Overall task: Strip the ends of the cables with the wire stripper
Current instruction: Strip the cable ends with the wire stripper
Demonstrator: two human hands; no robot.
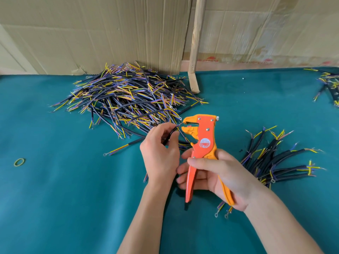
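We are looking at the wire stripper, a tool of orange and yellow plastic with small metal screws and a round red sticker on its body. Its beak-shaped head is standing open, and its two long handles are spreading apart toward us. Our right hand is gripping it: the thumb is lying across the top, the fingers are curling around the orange handle, and the yellow handle is resting in the palm.

Our left hand, just left of the right one, is pinching a thin black cable between thumb and fingers. The thin coloured wires at its end are reaching the open mouth of the tool; whether they are already inside, we cannot tell.

Beyond the left hand a big pile of cables is lying, black and smooth, with yellow, blue and bare copper ends sticking out. To the right of the right hand a smaller bunch of cables is lying, partly under the wrist. Everything is resting on a soft green cloth. Far left of the left hand a yellow rubber band is lying flat.
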